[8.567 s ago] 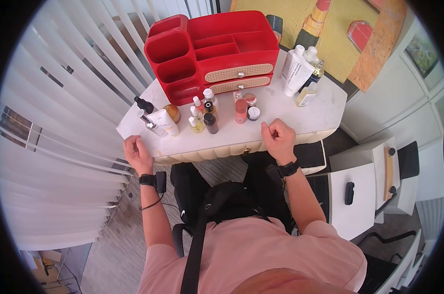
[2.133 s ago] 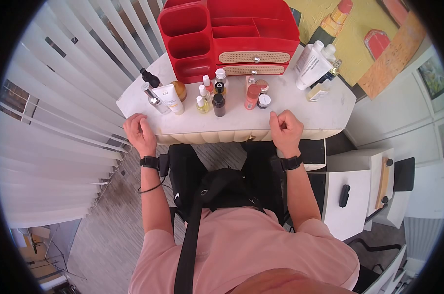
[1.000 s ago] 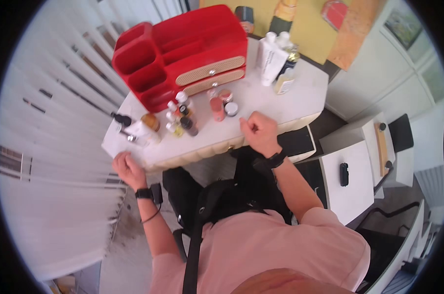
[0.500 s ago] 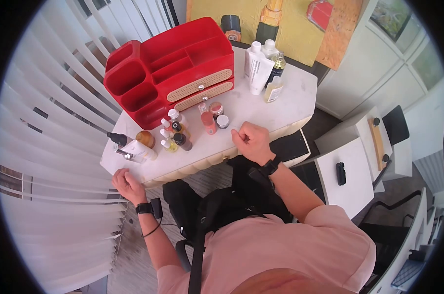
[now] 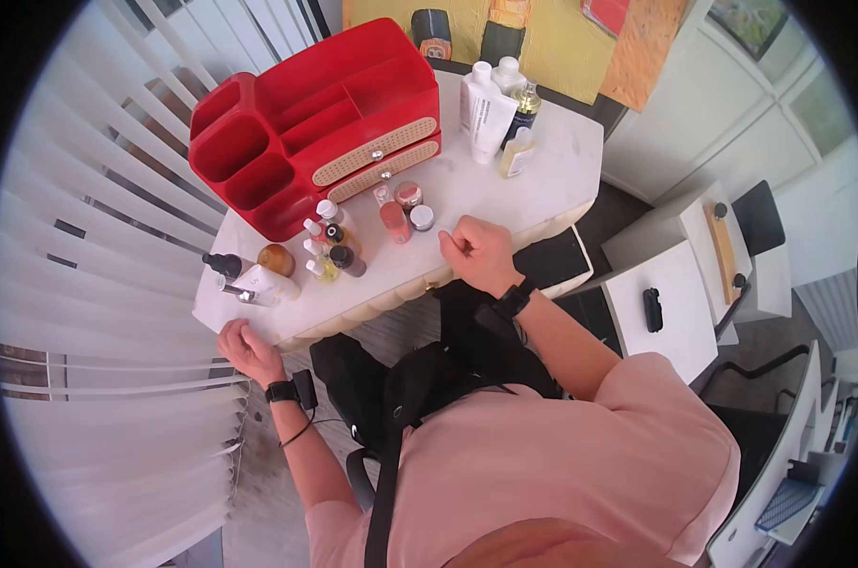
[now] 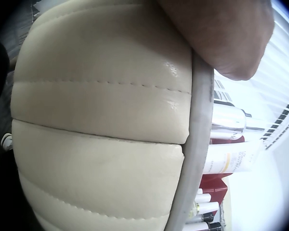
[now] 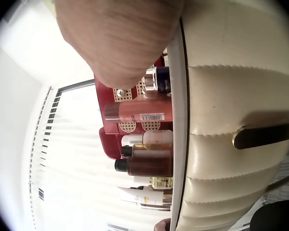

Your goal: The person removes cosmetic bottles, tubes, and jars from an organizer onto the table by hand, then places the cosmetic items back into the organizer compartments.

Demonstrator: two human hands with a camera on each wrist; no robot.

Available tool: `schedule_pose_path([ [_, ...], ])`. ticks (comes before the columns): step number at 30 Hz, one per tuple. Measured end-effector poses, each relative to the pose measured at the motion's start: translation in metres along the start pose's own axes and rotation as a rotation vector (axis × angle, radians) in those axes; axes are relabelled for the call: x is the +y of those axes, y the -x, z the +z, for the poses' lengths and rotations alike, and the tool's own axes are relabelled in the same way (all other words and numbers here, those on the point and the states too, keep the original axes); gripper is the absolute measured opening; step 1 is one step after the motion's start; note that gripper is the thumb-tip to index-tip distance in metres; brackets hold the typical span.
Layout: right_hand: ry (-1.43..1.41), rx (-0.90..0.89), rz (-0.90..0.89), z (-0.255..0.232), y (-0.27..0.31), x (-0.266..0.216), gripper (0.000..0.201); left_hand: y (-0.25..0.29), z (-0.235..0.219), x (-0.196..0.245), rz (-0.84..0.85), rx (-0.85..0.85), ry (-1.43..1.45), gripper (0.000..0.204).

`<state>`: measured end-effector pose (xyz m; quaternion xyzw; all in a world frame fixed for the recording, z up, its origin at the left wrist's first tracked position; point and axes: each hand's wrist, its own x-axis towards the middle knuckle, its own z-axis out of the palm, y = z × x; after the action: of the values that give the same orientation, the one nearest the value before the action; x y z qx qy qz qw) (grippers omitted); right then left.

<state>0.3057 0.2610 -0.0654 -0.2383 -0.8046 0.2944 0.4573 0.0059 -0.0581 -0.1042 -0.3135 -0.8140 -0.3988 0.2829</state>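
Observation:
My left hand (image 5: 247, 352) rests at the table's left front corner with fingers loosely curled, holding nothing. The right hand (image 5: 479, 256) rests loosely curled at the front edge, with nothing visible in it. Closest to the right hand are a white-lidded jar (image 5: 421, 218), a salmon-pink bottle (image 5: 394, 222) and a pink-topped jar (image 5: 408, 195). Near the left hand stand a white tube (image 5: 268, 283), a silver bottle (image 6: 229, 122) and an amber round bottle (image 5: 276, 260). A dark brown bottle (image 5: 348, 262) stands among several small bottles. Behind them is a red organizer (image 5: 287, 170) with two woven-front drawers.
At the back right of the white table (image 5: 566, 161) stand a large white tube (image 5: 491, 128), a gold-topped dark bottle (image 5: 522, 118) and a pale yellow bottle (image 5: 517, 154). Vertical blinds (image 5: 116, 312) hang on the left. A lower white cabinet (image 5: 685, 312) is at right.
The head view has turned, so the table and its things sit lower left and tilted compared with two seconds ago. Both hands stay at the front edge; the bottles and organizer keep their places.

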Motion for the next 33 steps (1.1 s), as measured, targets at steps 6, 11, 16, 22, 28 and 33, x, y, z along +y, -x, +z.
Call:
schedule_pose_path([
  [6,-0.021,-0.033,0.038,0.0011,0.0008,0.0022,0.032,-0.0019,-0.0003,0.0030,-0.019,0.020,-0.019,0.018],
  [11,-0.031,-0.057,0.006,-0.0006,0.0004,0.0046,0.032,-0.0021,0.0013,0.0038,0.014,0.030,-0.011,0.016],
  [16,-0.055,-0.050,-0.004,0.0018,-0.0001,0.0017,0.034,-0.0028,0.0017,0.0048,-0.016,0.036,-0.016,0.015],
  [22,-0.048,-0.039,-0.010,0.0037,0.0002,0.0048,0.035,-0.0044,0.0010,0.0053,-0.022,0.039,-0.022,0.016],
  [28,-0.012,0.013,-0.030,0.0060,0.0027,0.0070,0.035,-0.0055,0.0000,0.0035,0.017,0.015,-0.039,0.017],
  [33,0.021,0.047,-0.061,0.0074,0.0035,0.0060,0.036,-0.0053,0.0024,0.0043,0.030,0.037,-0.015,0.015],
])
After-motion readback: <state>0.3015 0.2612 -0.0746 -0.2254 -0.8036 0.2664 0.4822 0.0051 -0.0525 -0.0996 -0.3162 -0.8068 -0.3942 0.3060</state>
